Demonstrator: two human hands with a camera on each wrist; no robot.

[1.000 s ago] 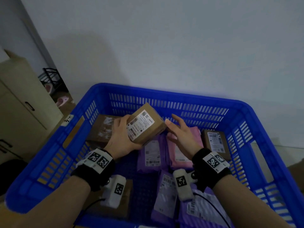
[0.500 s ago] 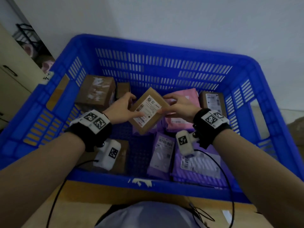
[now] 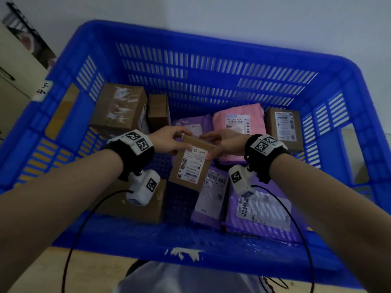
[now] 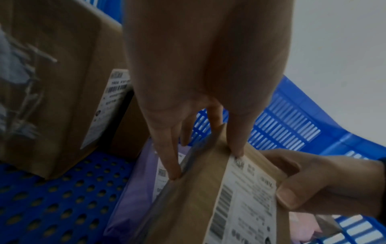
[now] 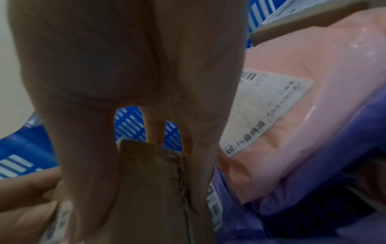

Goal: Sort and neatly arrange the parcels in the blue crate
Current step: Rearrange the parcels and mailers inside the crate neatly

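Note:
A small brown cardboard box (image 3: 190, 166) with a white shipping label is held tilted above the middle of the blue crate (image 3: 211, 41), label facing me. My left hand (image 3: 179, 137) pinches its upper left edge; the left wrist view shows fingers (image 4: 171, 158) behind the box (image 4: 198, 206) and the thumb on its front. My right hand (image 3: 208, 145) pinches the upper right corner, thumb on the label. In the right wrist view the box (image 5: 146, 189) sits between thumb and fingers. Its lower end hangs over purple mailers (image 3: 211, 199).
A big taped brown box (image 3: 120, 106) and a small one (image 3: 158, 111) stand at the back left. A pink mailer (image 3: 239, 119) and a labelled brown box (image 3: 284, 125) lie back right. Another purple mailer (image 3: 260, 214) lies front right; a flat brown box (image 3: 135, 208) front left.
Both hands have brought the small box down from the crate's back toward its middle and turned it so the label stands lengthwise. My view has tipped downward.

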